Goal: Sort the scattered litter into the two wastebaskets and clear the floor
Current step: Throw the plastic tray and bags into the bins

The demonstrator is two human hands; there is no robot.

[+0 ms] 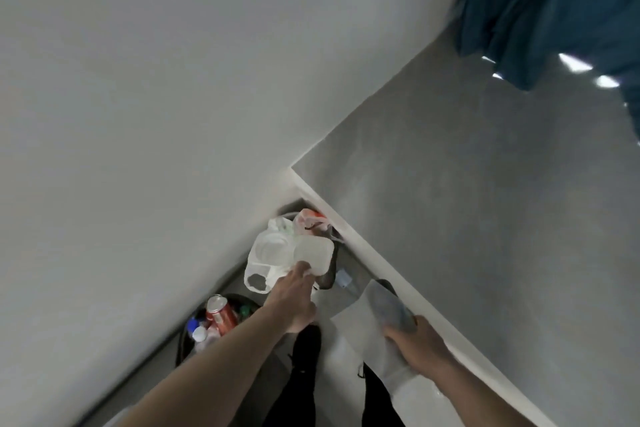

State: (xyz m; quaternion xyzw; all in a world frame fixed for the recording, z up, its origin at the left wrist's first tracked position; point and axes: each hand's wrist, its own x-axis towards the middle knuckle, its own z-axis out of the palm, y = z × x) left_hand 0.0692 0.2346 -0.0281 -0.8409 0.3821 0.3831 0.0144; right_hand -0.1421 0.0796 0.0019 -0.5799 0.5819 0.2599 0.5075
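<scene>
Left hand [294, 298]: reaches forward over the far wastebasket [327, 279] and pinches the near edge of a clear plastic lid [313, 253], probably holding it above the opening so that it can drop in.
Right hand [419, 345]: grips a crumpled grey wrapper [388, 305] together with a sheet of white paper [360, 322] that hangs from it, apparently waiting its turn.
Far wastebasket: stands in the corner where the two walls meet, heaped past its rim; a white plastic container [268, 253] and a bag with red print [310, 218] sit on top, so the plastics seem to go here.
Near wastebasket [185, 345]: stands against the left wall and holds a red drink can [220, 314] and bottles with blue and white caps, seemingly the bin for cans and bottles.
Floor: a small pale blue piece [343, 277] lies just beside the far wastebasket; what it is cannot be told.
Progress: both baskets look well filled, and the task seems near its end.
Risk: the heap is high, and a lid laid on it could slide off.
</scene>
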